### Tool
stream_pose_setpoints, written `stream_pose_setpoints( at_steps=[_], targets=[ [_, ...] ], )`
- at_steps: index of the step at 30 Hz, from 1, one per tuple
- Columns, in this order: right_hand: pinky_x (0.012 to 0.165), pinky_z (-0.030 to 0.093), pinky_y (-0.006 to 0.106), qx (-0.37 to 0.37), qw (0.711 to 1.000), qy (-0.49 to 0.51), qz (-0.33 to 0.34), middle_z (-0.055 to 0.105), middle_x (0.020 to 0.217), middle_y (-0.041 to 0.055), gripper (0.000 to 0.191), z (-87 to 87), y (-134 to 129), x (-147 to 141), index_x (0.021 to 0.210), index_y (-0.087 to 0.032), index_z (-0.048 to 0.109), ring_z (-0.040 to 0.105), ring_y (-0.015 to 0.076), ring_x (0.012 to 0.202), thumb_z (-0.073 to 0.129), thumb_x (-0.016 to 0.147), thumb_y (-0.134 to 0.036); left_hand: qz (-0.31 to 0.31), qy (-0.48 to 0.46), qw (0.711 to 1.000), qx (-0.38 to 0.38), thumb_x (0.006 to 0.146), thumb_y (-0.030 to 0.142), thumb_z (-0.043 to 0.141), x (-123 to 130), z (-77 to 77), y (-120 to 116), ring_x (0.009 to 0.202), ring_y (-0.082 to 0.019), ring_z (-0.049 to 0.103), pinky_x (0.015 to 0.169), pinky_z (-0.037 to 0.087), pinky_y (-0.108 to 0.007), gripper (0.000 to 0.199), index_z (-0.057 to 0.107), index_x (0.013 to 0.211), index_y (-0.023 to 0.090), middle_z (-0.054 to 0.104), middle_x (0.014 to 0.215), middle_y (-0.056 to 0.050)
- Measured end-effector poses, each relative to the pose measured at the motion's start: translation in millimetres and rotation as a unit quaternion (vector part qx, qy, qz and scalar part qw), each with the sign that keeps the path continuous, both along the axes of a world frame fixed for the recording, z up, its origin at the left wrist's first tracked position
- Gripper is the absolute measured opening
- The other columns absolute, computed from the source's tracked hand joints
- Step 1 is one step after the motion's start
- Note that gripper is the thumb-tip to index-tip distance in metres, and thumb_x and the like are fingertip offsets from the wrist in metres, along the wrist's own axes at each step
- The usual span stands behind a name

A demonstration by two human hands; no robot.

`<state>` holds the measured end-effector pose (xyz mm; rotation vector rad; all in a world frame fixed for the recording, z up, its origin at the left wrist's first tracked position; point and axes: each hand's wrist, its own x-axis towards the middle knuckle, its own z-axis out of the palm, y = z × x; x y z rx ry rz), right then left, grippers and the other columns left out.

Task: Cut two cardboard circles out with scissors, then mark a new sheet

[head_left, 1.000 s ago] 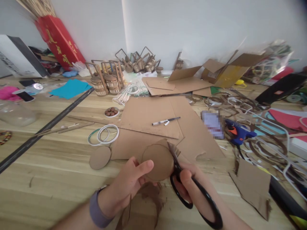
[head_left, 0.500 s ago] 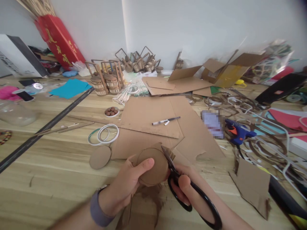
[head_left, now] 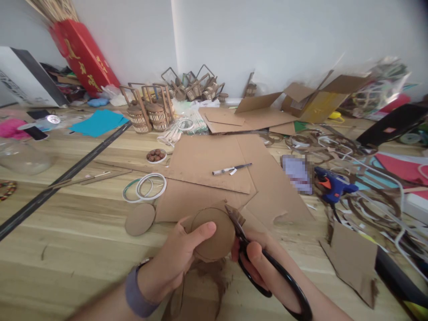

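Observation:
Near the front of the table my left hand (head_left: pixel 180 249) grips a round cardboard piece (head_left: pixel 217 236), its thumb lying across the top face. Black-handled scissors (head_left: pixel 243 240) are in my right hand (head_left: pixel 259 254), with fingers and thumb through the loops. Their blades lie along the disc's upper right edge, where a crumpled strip of cardboard stands off it. A second cardboard disc (head_left: pixel 139 219) rests on the table to the left. Behind my hands lie flat cardboard sheets (head_left: pixel 207 156) with a pen (head_left: pixel 232 169) on top. Brown scraps show below the disc.
White rings (head_left: pixel 151 187) and a dish of brown balls (head_left: pixel 156 155) sit left of the sheets. Small woven baskets (head_left: pixel 138 118) stand farther back. To the right are a blue glue gun (head_left: pixel 334 183), a cut cardboard piece (head_left: pixel 352 254) and tangled strips. An opened carton (head_left: pixel 321 100) stands behind.
The scissors' handles have come closer together as my right hand closed, and the blades have drawn nearer each other. The disc and my left hand have barely moved.

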<state>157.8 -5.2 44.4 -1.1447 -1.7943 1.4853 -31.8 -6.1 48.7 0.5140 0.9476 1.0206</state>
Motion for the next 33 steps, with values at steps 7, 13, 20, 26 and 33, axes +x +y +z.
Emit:
stream_pose_setpoints(
  at_steps=[7,13,20,26,33],
  targets=[
    [0.037,0.017,0.022,0.012,1.000,-0.012,-0.008,0.033,0.045,-0.0070,0.080,-0.3,-0.2,-1.6,0.068,-0.017,0.057,0.027,0.0078,0.038,0.026,0.085,-0.089,0.004,0.012,1.000,0.003,0.059,0.042,0.091,-0.2,-1.7,-0.7,0.097,-0.030,0.073,0.081,0.057,-0.035,0.043,0.077,0.089,0.015,0.080,0.093,-0.009],
    [0.038,0.018,0.023,0.008,1.000,-0.018,-0.012,0.033,0.047,-0.0062,0.079,-3.0,-1.2,-0.8,0.068,-0.017,0.058,0.028,0.0082,0.040,0.028,0.085,-0.088,-0.002,0.006,1.000,0.005,0.061,0.041,0.090,-1.1,-0.4,-1.1,0.098,-0.030,0.072,0.083,0.057,-0.036,0.040,0.078,0.089,0.015,0.080,0.094,-0.009],
    [0.039,0.016,0.023,0.001,1.000,-0.012,-0.014,0.033,0.047,-0.0063,0.076,-7.0,-0.2,-0.8,0.066,-0.017,0.056,0.026,0.0080,0.041,0.032,0.086,-0.086,0.002,0.010,1.000,0.007,0.062,0.039,0.090,-1.6,0.6,-0.9,0.099,-0.031,0.072,0.083,0.057,-0.036,0.040,0.078,0.092,0.015,0.080,0.096,-0.009],
    [0.038,0.017,0.023,0.000,1.000,-0.020,-0.009,0.035,0.046,-0.0063,0.078,-4.6,-0.2,-0.2,0.068,-0.016,0.057,0.027,0.0075,0.040,0.030,0.085,-0.088,0.005,0.021,1.000,-0.001,0.059,0.041,0.091,-2.0,2.8,-0.3,0.093,-0.030,0.074,0.081,0.058,-0.036,0.041,0.079,0.089,0.016,0.081,0.090,-0.008],
    [0.037,0.025,0.022,0.017,1.000,0.005,0.023,0.038,0.044,-0.0071,0.086,-2.0,3.3,0.7,0.078,-0.015,0.061,0.032,0.0078,0.035,0.024,0.081,-0.092,0.013,0.035,0.999,-0.013,0.055,0.043,0.093,-3.5,1.0,0.1,0.095,-0.031,0.073,0.083,0.058,-0.037,0.044,0.078,0.086,0.015,0.081,0.086,-0.009]
  ],
)
